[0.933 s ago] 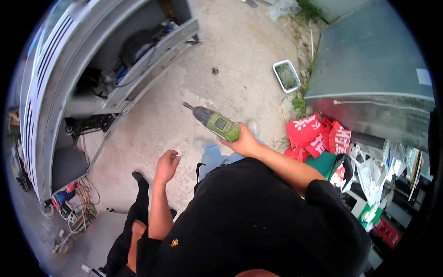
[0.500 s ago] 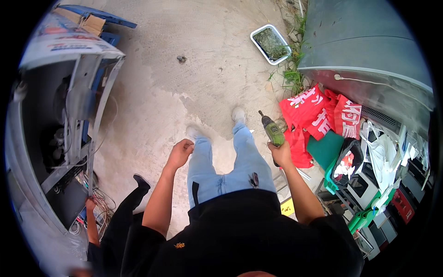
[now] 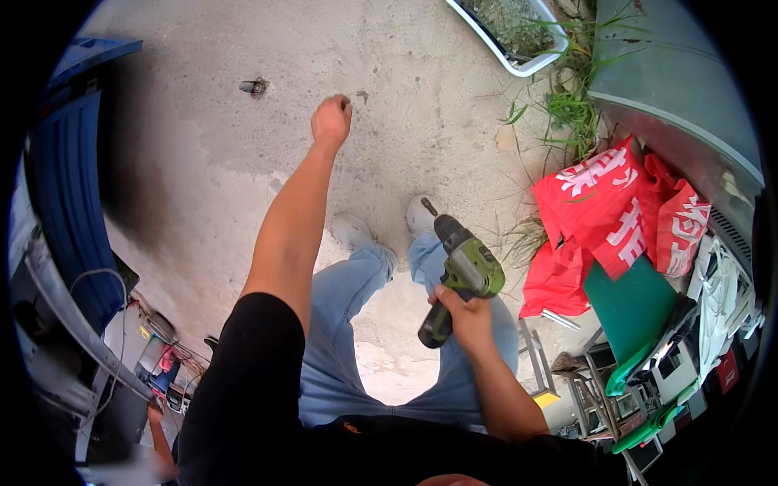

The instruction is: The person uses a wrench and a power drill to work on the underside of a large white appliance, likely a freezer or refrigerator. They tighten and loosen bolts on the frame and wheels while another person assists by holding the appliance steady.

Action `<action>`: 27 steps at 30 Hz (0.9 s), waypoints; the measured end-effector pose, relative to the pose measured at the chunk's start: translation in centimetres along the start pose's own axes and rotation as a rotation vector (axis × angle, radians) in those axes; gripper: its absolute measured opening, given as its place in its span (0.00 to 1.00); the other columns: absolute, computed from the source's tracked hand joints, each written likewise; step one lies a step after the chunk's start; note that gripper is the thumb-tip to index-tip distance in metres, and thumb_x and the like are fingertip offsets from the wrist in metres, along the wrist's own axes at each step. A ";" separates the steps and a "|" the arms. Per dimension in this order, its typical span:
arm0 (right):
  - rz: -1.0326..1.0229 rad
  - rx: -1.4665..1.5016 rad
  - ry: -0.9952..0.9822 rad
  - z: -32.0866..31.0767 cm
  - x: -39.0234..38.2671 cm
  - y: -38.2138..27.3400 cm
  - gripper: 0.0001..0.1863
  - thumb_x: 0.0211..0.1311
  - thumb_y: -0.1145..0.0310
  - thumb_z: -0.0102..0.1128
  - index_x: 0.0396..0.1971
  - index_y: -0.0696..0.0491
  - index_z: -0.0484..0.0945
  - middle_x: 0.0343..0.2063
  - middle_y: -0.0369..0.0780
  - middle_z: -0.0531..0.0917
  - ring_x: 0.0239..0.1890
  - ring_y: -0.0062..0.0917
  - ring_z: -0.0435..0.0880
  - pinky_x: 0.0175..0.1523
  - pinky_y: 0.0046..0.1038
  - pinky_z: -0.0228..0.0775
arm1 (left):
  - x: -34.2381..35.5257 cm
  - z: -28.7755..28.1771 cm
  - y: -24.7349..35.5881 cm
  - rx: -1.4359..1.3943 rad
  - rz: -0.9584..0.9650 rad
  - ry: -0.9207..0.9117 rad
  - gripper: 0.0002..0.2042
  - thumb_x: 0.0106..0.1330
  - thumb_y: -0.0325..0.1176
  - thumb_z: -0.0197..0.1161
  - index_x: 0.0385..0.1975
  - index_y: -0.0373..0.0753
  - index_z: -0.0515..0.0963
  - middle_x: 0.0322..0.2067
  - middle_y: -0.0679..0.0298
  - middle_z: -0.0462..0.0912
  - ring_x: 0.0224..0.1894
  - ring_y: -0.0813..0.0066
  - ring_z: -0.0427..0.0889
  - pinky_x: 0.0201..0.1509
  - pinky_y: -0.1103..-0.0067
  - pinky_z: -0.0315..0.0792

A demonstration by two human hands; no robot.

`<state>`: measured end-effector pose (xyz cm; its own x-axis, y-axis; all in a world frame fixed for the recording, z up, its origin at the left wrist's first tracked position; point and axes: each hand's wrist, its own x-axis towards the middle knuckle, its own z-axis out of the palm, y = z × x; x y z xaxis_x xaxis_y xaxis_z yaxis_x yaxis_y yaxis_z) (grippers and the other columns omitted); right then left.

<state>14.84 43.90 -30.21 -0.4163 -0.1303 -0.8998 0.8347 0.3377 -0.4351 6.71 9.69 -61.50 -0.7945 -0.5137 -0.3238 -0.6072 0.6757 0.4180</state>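
Note:
My right hand (image 3: 472,321) is wrapped round the grip of a green and black cordless drill (image 3: 476,266), held over my right thigh. Its chuck and bit point forward and slightly left. My left arm reaches out ahead over the concrete. At its end my left hand (image 3: 330,121) is closed, with the fingers curled in, and whatever they may hold is too small or hidden to make out. A small dark object (image 3: 254,86) lies on the ground to the left of that hand.
A white tub (image 3: 519,68) of greenish material stands front right beside weeds (image 3: 571,121). Red printed fabric (image 3: 592,202), a green panel (image 3: 628,304) and metal frames pile up at right. Blue metal panels (image 3: 69,186) stand left; another person's arm (image 3: 160,433) is at lower left.
My left hand has swung forward, away from my body. The drill has come in closer, in front of my right leg. My view has shifted, and both feet now stand closer together.

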 end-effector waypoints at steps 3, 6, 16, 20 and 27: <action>-0.026 -0.063 -0.017 -1.3 1.5 0.3 0.11 0.64 0.77 0.64 0.45 0.60 0.75 0.32 0.37 0.83 0.35 0.21 0.83 0.42 0.24 0.75 | 6.1 5.7 -0.9 0.178 0.236 0.010 0.10 0.62 0.32 0.64 0.42 0.44 0.83 0.42 0.57 0.83 0.46 0.53 0.82 0.50 0.63 0.76; -0.065 -0.064 0.058 -2.1 2.2 -0.4 0.10 0.63 0.77 0.64 0.43 0.59 0.77 0.32 0.37 0.83 0.35 0.20 0.82 0.42 0.24 0.75 | 8.5 8.9 -2.1 0.338 0.259 -0.139 0.10 0.62 0.30 0.63 0.42 0.45 0.83 0.44 0.58 0.82 0.46 0.55 0.82 0.54 0.64 0.76; -0.174 -0.101 0.126 -0.1 3.6 -3.5 0.08 0.63 0.77 0.65 0.41 0.59 0.79 0.31 0.34 0.82 0.34 0.17 0.79 0.39 0.23 0.72 | 6.7 3.4 -0.8 -0.318 0.015 0.023 0.10 0.59 0.31 0.67 0.38 0.35 0.80 0.37 0.55 0.83 0.39 0.60 0.83 0.44 0.68 0.77; -0.279 -0.247 0.054 2.0 2.3 -3.0 0.09 0.61 0.76 0.66 0.41 0.60 0.80 0.32 0.35 0.83 0.33 0.18 0.80 0.39 0.24 0.73 | -4.0 -4.0 1.1 -1.023 -0.240 -0.271 0.13 0.65 0.30 0.63 0.47 0.32 0.80 0.37 0.61 0.86 0.38 0.74 0.83 0.42 0.74 0.78; -0.541 -0.552 -0.361 6.6 -17.3 -11.1 0.14 0.56 0.76 0.68 0.42 0.60 0.79 0.30 0.38 0.82 0.32 0.25 0.81 0.42 0.28 0.74 | -29.6 -35.2 8.3 -1.915 -0.559 -0.346 0.14 0.73 0.32 0.59 0.54 0.33 0.77 0.48 0.58 0.83 0.52 0.66 0.83 0.58 0.71 0.78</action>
<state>15.13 36.26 -10.04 -0.4881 -0.6624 -0.5683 0.2195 0.5370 -0.8145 25.03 11.90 -18.58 -0.6626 -0.1666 -0.7302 -0.1444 -0.9282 0.3428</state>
